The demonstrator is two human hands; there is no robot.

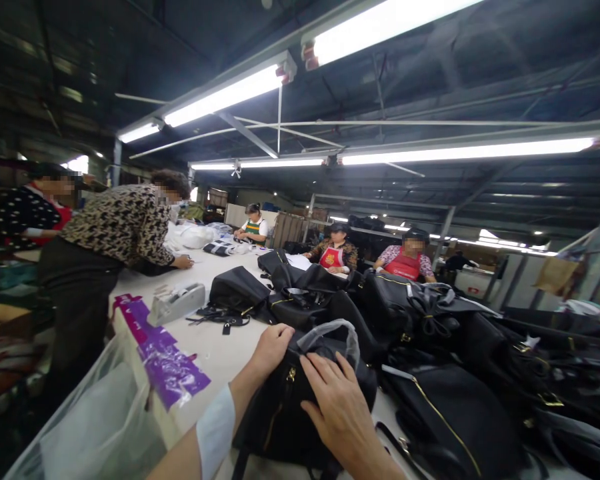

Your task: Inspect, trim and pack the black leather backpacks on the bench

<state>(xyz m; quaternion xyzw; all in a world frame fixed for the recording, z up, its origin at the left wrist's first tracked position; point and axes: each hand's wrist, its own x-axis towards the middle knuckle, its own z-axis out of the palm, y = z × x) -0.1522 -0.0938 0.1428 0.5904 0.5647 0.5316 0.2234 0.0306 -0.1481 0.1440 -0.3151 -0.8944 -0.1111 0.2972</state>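
A black backpack (pixel 285 413) with a gold zipper stands before me at the table's near edge. Its top handle (pixel 337 327) is wrapped in clear plastic. With fingers curled, my left hand (pixel 271 348) grips the bag's upper left edge; its fingertips are partly hidden. My right hand (pixel 337 397) lies on the bag's upper front just below the handle, fingers stretched out and slightly apart. To the right lies another black bag (pixel 455 413) with a long gold zipper, close to the one under my hands.
Many black bags (pixel 390 300) are heaped across the table's right side. A tape dispenser (pixel 179 301) and a black strap with a buckle (pixel 226 323) lie left of them. Purple tape (pixel 165 360) covers the table's left edge, beside clear plastic sheeting (pixel 100 420). Several people work around the table.
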